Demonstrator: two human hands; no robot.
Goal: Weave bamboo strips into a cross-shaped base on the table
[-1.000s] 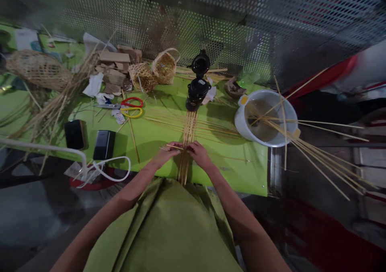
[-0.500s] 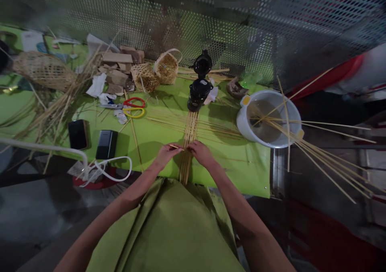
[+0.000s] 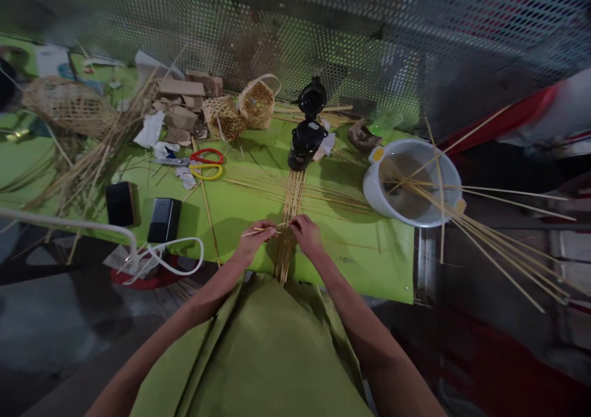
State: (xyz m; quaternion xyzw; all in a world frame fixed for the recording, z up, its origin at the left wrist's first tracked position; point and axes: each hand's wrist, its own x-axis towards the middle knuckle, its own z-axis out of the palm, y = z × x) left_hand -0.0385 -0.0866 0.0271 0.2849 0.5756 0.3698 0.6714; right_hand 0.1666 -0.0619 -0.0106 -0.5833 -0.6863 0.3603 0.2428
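Thin bamboo strips run lengthwise from beneath a black lidded flask down to my waist, with other strips laid across them. Over the near part of these strips my left hand is closed, pinching a thin bamboo strip whose end juts out to the left. My right hand is closed too, its fingertips pinching the other end of what looks like the same strip, just right of the lengthwise strips. Exactly how it passes among them is too small to tell.
To the right stands a white bucket of water with long strips sticking out. Scissors, a phone and a black box-shaped device lie left. Small woven baskets sit at the back, beside wood blocks.
More of the pinched strip now sticks out left of my left hand, and a short span shows between both hands. My right hand has shifted only slightly.
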